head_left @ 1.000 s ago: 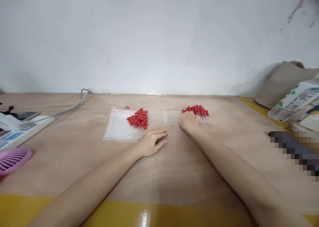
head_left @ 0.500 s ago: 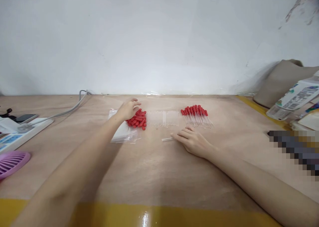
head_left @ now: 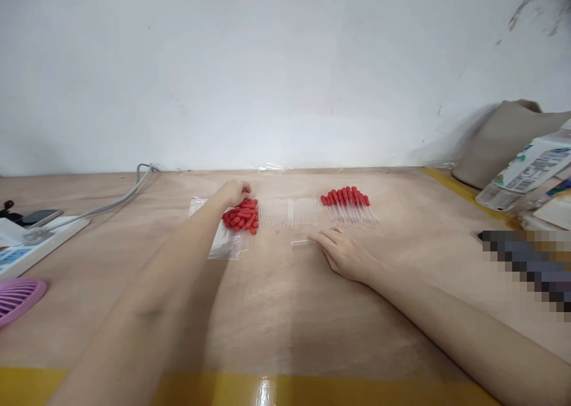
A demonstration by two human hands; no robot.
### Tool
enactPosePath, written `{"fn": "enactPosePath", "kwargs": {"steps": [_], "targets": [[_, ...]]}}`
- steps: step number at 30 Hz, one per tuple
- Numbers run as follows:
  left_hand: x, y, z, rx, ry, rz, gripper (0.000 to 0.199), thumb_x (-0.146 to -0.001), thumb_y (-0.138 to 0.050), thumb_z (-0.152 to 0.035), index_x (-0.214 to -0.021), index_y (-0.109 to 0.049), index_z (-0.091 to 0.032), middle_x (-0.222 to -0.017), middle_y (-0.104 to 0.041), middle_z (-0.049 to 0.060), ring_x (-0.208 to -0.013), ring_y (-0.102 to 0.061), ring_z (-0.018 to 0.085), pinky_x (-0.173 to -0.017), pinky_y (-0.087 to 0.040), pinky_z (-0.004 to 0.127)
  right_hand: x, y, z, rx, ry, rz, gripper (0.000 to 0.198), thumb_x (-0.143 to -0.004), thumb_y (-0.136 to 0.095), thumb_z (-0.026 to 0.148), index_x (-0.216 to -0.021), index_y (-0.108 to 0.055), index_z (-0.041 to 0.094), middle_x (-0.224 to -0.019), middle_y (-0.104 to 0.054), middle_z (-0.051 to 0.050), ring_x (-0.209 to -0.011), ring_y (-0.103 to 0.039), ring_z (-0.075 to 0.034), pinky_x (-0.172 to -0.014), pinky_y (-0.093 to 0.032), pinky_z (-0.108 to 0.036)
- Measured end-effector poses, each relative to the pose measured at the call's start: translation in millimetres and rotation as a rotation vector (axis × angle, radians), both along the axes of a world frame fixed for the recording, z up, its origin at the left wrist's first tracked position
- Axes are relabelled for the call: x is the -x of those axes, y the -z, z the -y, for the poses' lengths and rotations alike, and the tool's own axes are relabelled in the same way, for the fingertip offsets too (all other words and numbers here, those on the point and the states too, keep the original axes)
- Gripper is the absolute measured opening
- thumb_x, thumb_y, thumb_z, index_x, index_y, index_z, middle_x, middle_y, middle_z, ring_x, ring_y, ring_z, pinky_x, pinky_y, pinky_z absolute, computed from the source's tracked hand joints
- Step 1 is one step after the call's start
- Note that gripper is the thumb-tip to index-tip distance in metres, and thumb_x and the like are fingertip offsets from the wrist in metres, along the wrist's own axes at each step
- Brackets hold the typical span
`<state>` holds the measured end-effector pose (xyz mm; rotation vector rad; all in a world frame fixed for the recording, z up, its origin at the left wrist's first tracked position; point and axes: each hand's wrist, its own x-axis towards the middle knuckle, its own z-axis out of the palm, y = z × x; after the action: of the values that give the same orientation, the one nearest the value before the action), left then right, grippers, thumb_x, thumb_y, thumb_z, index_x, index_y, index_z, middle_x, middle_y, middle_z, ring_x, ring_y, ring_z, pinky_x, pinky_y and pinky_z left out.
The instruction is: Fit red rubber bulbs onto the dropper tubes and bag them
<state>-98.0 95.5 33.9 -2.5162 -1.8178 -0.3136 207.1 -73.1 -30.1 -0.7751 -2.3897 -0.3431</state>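
Observation:
My left hand (head_left: 234,192) reaches to the back edge of a pile of red rubber dropper bulbs (head_left: 241,217), its fingertips closed on one bulb. Beneath the pile and my wrist lie clear plastic zip bags (head_left: 225,248). My right hand (head_left: 345,254) rests on the table, with thumb and fingers pinching a clear dropper tube (head_left: 302,242) whose free end points left. Between the hands lies a row of bare clear tubes (head_left: 281,212). Behind my right hand, assembled droppers with red bulbs (head_left: 347,205) lie side by side, tips toward me.
At the left are a power strip (head_left: 49,239) with a grey cable (head_left: 116,203), a phone (head_left: 40,217) and a pink fan (head_left: 20,299). A plastic bottle (head_left: 495,198) and a beige object (head_left: 488,144) stand at the right. The white wall (head_left: 285,73) closes off the back.
My left hand has curled its fingers down onto the back of the bulb pile. My right hand stays almost in place, still holding the tube. The camera view has shifted slightly.

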Motion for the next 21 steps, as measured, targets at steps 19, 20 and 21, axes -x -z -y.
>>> {"fn": "enactPosePath", "kwargs": {"steps": [19, 20, 21], "targets": [[-73.1, 56.7, 164.9, 0.002, 0.318, 0.746, 0.020, -0.079, -0.060, -0.029, -0.094, -0.054, -0.016, -0.081, -0.063, 0.003, -0.073, -0.062, 0.015, -0.064, -0.052, 0.028, 11.2, -4.3, 1.1, -0.110, 0.128, -0.147, 0.017, -0.089, -0.042, 0.017, -0.087, -0.059, 0.017, -0.078, -0.066, -0.003, -0.080, -0.058, -0.015, -0.090, -0.034, -0.035], [-73.4, 57.2, 164.6, -0.053, 0.353, 0.697, 0.022, -0.081, -0.059, -0.027, -0.099, -0.055, -0.017, -0.086, -0.063, 0.005, -0.078, -0.062, 0.016, -0.069, -0.052, 0.030, 12.4, -4.3, 0.3, -0.098, 0.099, -0.160, 0.017, -0.089, -0.041, 0.016, -0.088, -0.058, 0.016, -0.081, -0.066, -0.003, -0.083, -0.058, -0.016, -0.089, -0.036, -0.034], [-73.5, 57.3, 164.3, -0.115, 0.392, 0.644, 0.023, -0.082, -0.057, -0.025, -0.103, -0.056, -0.017, -0.090, -0.063, 0.006, -0.082, -0.061, 0.016, -0.073, -0.052, 0.031, 13.4, -4.1, -0.5, -0.090, 0.075, -0.167, 0.017, -0.089, -0.041, 0.015, -0.089, -0.058, 0.016, -0.084, -0.066, -0.004, -0.086, -0.059, -0.016, -0.087, -0.038, -0.033]]}}
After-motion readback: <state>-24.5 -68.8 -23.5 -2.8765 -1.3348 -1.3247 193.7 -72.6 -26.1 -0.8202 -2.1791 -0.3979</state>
